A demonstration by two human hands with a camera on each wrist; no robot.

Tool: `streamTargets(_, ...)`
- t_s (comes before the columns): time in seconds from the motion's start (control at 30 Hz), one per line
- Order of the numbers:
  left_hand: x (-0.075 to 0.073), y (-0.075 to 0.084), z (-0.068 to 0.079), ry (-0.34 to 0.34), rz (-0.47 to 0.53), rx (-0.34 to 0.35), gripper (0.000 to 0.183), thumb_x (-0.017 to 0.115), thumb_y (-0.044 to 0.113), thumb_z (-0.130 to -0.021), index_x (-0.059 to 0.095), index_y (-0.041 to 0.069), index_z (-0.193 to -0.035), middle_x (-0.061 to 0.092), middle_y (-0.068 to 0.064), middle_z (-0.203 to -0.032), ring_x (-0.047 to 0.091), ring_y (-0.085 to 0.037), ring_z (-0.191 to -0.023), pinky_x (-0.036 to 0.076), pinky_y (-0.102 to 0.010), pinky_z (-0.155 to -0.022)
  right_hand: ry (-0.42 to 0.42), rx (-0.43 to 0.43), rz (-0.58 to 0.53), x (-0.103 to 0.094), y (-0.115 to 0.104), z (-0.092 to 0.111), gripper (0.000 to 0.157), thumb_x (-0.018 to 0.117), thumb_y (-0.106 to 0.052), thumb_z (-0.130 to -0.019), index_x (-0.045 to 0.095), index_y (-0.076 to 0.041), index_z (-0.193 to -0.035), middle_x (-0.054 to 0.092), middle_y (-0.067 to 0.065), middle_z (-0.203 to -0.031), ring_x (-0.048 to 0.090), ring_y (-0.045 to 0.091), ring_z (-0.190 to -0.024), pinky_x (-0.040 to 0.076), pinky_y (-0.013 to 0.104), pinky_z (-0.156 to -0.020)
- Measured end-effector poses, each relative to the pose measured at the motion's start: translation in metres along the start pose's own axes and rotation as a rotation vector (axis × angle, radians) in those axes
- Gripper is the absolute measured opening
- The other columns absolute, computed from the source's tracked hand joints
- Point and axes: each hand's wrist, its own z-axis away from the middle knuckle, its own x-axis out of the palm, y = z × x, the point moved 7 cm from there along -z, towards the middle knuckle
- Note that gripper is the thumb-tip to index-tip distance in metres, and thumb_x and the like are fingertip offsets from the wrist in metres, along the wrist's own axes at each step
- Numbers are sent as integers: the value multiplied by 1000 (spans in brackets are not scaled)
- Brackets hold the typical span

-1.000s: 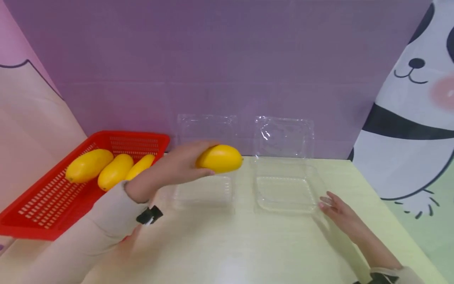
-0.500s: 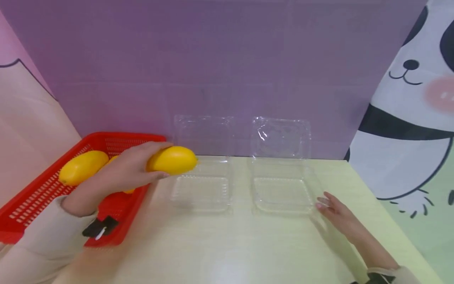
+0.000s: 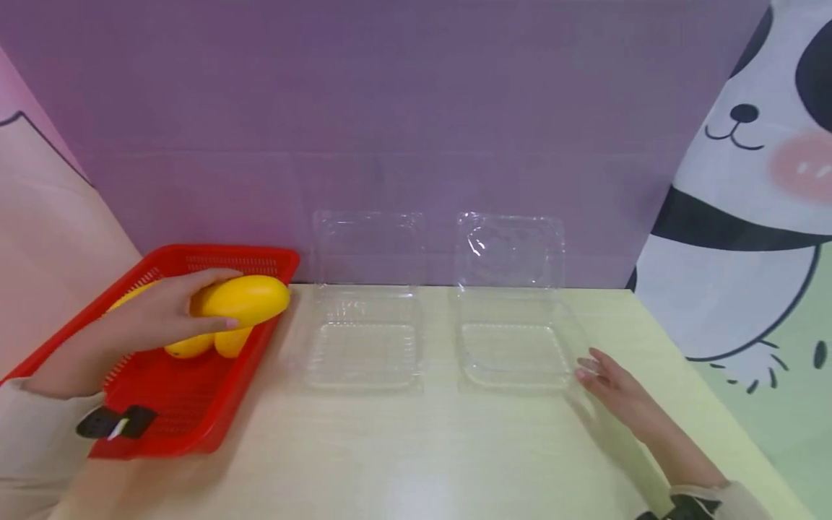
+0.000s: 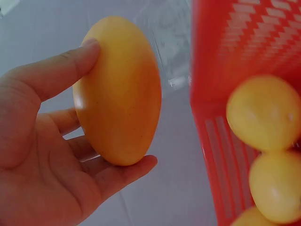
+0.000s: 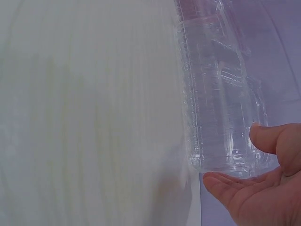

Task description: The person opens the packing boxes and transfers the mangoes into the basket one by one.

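My left hand [image 3: 156, 310] grips a yellow mango [image 3: 250, 300] above the red basket [image 3: 221, 419]. In the left wrist view the thumb lies on one side of the mango [image 4: 120, 94] and the fingers on the other. Inside the basket lie more mangoes [image 3: 188, 348], partly hidden by the hand and arm. My right hand [image 3: 614, 383] is at the right side of a clear plastic clamshell box [image 3: 513, 354] with its lid up. In the right wrist view its thumb and loosely extended fingers [image 5: 225, 188] stand apart, right at the box's corner.
A second clear clamshell box [image 3: 364, 357], also with its lid raised, stands between the basket and the right box. Behind the pale wooden table [image 3: 403, 455] rises a purple backdrop [image 3: 390, 108]. A panda print [image 3: 734, 267] covers the right side.
My left hand has carried the mango leftward, from over the left clamshell box to above the red basket. The right hand keeps its place beside the right box. The view has shifted slightly.
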Motion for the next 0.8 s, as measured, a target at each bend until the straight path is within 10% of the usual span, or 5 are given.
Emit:
streamTargets(0.37,-1,-57,10,-51,29,-33,71,70,36,-83,38,0,-136,46,-20,-126,45,-34,-107,50,-56,-83,3,0,-14,1,0,-1,68,41,-26,-102,6,16,-143,28,38,-141,34,52,-126,32,55,-101)
streamTargets(0.8,0,-83,24,-155,-15,-138,77,69,38,-82,34,-3,-138,45,-27,-122,44,-39,-101,51,-54,-76,-11,23,-29,2,1,-1,71,41,-28,-102,4,16,-143,25,38,-142,31,53,-127,30,59,-102)
